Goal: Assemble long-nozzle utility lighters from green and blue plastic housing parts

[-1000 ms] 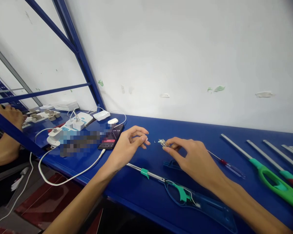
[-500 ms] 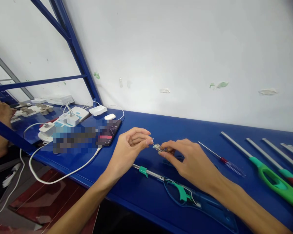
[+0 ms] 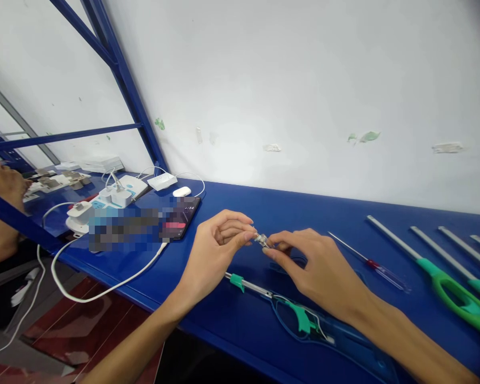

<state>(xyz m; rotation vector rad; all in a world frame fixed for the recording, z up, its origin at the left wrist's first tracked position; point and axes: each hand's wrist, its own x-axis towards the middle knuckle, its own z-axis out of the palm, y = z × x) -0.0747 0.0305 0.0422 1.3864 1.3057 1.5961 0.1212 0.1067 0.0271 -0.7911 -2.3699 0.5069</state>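
My right hand (image 3: 310, 258) pinches a small part of clear plastic and metal (image 3: 261, 239) between thumb and fingertips. My left hand (image 3: 220, 248) is closed in a pinch right beside that part; a tiny piece shows at its fingertips, too small to name. Below both hands lies an opened long-reach lighter (image 3: 304, 320) with a see-through blue handle shell, a teal trigger, a thin white wire and a metal rod carrying a teal clip. Behind the right hand another blue see-through piece is partly hidden.
On the right lie a screwdriver (image 3: 384, 272) with a clear handle and several long lighters, one green (image 3: 452, 290). To the left are a phone (image 3: 181, 218), a white cable (image 3: 116, 292), a white case (image 3: 181, 191) and a power strip (image 3: 122, 194). Another person's hand (image 3: 8, 184) shows far left.
My left fingertips have come closer to the small part in my right hand, and the gap between them has shrunk. The view has shifted slightly.
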